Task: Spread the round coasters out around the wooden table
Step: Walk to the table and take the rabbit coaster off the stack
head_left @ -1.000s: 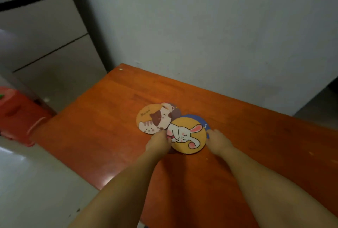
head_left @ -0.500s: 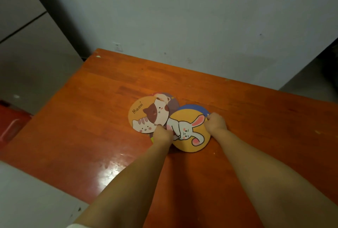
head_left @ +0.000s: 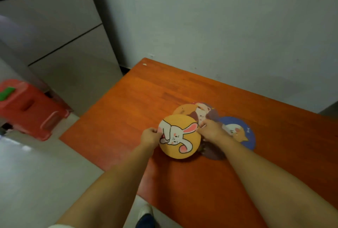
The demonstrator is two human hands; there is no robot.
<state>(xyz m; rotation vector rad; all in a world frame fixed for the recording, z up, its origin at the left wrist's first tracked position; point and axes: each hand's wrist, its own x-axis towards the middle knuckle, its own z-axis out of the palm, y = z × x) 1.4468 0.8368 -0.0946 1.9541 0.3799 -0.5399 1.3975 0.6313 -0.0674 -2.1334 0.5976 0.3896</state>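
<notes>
A yellow round coaster with a white rabbit is raised off the wooden table. My left hand grips its left edge and my right hand pinches its right edge. Behind it an orange cat coaster lies flat, overlapping a purple coaster. To the right lies a blue coaster with a dog, partly under my right wrist. A dark purple coaster peeks out below the rabbit one.
The table stands against a grey wall. Left of it are a grey cabinet and a red plastic stool on the pale floor. My shoe shows below the table's near edge.
Both hands have lifted the rabbit coaster off the pile and shifted it left, uncovering the blue dog coaster. The camera has swung left.
</notes>
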